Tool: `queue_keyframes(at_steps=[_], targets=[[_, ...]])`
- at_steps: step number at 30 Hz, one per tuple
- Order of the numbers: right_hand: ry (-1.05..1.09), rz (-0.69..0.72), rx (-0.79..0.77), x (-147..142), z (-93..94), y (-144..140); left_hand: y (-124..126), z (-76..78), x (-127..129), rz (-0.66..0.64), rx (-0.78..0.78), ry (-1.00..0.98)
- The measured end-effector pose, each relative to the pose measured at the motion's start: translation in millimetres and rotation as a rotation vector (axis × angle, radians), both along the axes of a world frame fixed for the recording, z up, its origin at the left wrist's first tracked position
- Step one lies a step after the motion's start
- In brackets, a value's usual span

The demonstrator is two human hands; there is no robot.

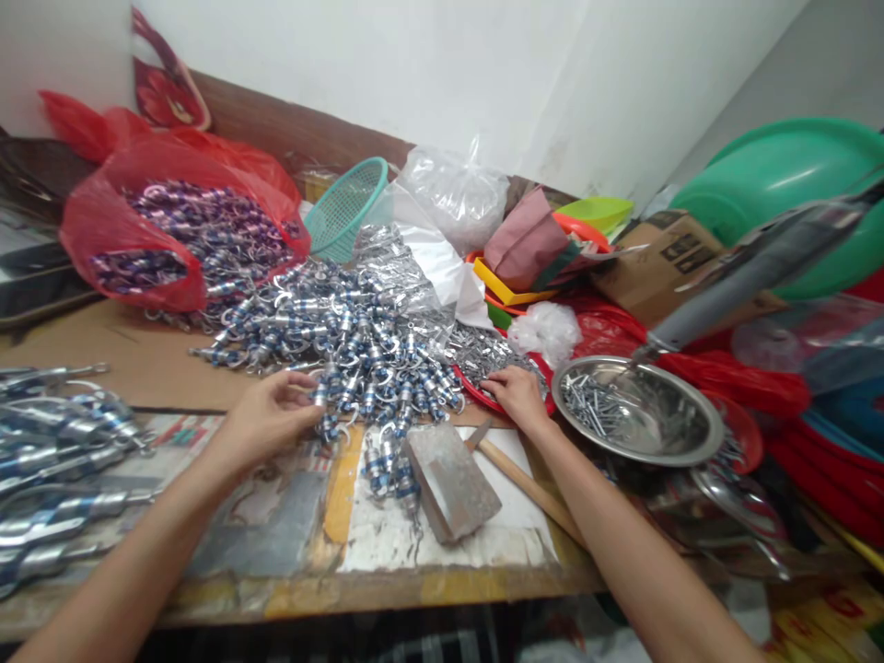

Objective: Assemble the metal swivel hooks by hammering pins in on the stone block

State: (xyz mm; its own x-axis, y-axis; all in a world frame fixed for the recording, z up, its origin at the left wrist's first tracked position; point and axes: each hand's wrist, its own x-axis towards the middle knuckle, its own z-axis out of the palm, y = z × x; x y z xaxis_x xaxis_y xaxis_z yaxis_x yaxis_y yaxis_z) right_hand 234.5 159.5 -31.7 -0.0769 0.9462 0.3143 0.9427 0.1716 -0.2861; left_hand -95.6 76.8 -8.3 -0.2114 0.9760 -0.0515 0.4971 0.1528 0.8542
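My left hand [266,414] pinches a small silver-and-blue metal part [321,396] at the near edge of a big heap of the same parts [345,336]. My right hand [515,396] rests fingers-down on small shiny metal pieces in a red tray [483,398]; whether it grips any is hidden. A hammer lies between my forearms, its grey block head [452,479] on white paper and its wooden handle [529,488] passing under my right wrist.
A steel bowl [663,437] with nails sits right of my right hand. A red bag [138,221] of purple parts lies at back left, a teal basket [345,207] behind the heap, finished parts [62,479] at the left edge, and green basins [780,184] at far right.
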Motion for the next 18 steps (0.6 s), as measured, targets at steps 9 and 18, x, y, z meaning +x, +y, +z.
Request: queue_keyframes(at_steps=[9, 18], targets=[[0.028, 0.011, 0.103, 14, 4.3, -16, -19, 3.7, 0, -0.263, 0.234, 0.197], [0.11, 0.023, 0.133, 15, 6.9, -29, -6, -21.7, 1, -0.379, 0.139, 0.302]])
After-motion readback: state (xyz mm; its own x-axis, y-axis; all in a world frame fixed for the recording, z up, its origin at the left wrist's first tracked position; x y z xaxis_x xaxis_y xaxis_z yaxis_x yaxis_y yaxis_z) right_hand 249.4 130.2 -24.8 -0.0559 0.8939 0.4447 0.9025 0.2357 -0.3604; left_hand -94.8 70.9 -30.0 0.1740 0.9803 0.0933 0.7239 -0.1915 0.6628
